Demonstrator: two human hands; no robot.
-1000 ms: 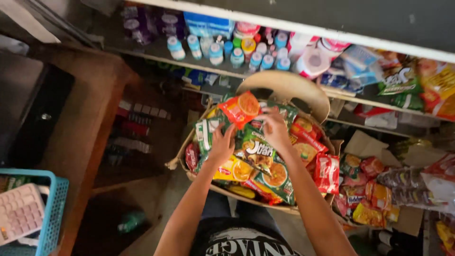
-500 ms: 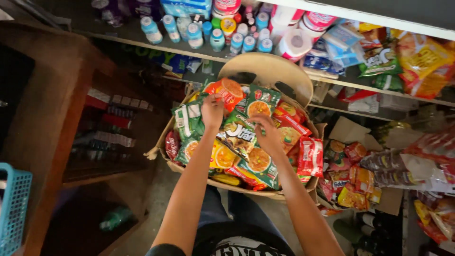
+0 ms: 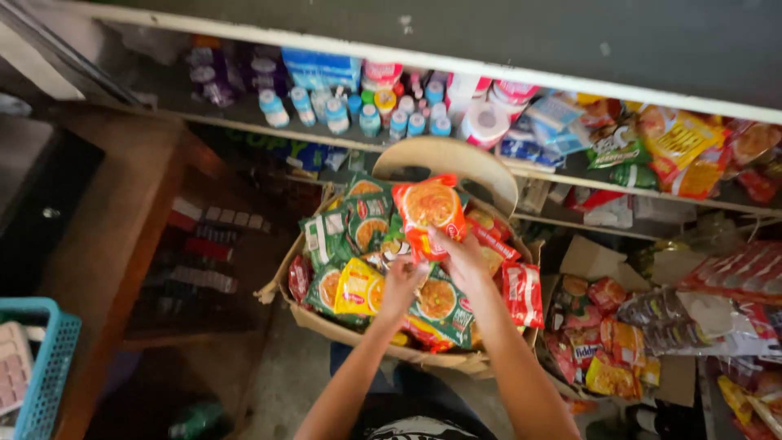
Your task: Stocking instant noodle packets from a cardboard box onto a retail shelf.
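Above you run long shelves [image 3: 570, 175] with pale painted edges, crowded with small white bottles with blue caps [image 3: 338, 114] on the left and glossy crinkled snack bags [image 3: 676, 147] on the right. To your left stands a dark wooden cabinet [image 3: 122, 236], its surface smooth and reddish-brown, and at the lower left corner sits a blue plastic basket [image 3: 49, 367] with an open lattice wall.

In front of you, resting on your lap, is a brown cardboard box [image 3: 342, 330], its flaps bent outward and its edges soft and worn. It is packed with flat, shiny noodle packets [image 3: 358, 236] in green, yellow and red, lying overlapped at angles. Behind it a pale rounded chair back [image 3: 456, 159] curves up. A second cardboard box [image 3: 595, 261] to the right holds more small red and orange packets.

Your right hand [image 3: 463, 259] is clenched around the lower edge of an orange noodle packet [image 3: 429, 208], a smooth square pouch lifted above the box, upright and tilted slightly. Your left hand [image 3: 401, 281] is just beside it, fingers curled down onto the packets in the box; you cannot tell whether it grips one.
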